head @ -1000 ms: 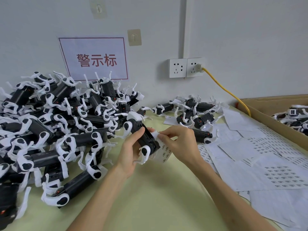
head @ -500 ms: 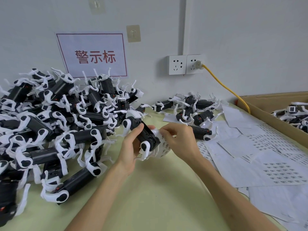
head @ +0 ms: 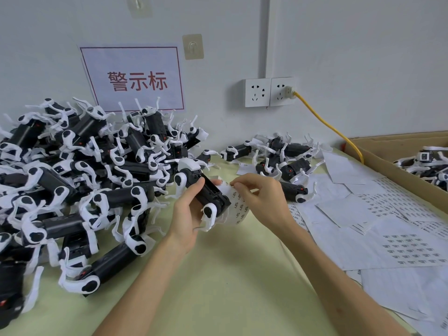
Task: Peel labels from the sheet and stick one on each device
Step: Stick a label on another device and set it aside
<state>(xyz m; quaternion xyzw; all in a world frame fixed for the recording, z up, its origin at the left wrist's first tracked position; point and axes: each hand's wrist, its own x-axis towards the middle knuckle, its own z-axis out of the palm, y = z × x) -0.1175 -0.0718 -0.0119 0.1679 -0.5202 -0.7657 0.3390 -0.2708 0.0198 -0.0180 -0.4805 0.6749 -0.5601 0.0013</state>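
My left hand grips a black device with white legs, held tilted above the pale green table. A curled white label sheet with rows of small printed labels sits behind the device, against my left fingers. My right hand pinches the sheet's upper edge near the device with thumb and forefinger. Whether a label is lifted off I cannot tell.
A big heap of black-and-white devices fills the left. A smaller group lies at the back. Loose label sheets cover the right side, beside a cardboard box holding more devices. A yellow cable runs from the wall socket.
The camera view has shifted slightly. My right fingertips moved up a little along the sheet's top edge; the left hand keeps its hold on the device.
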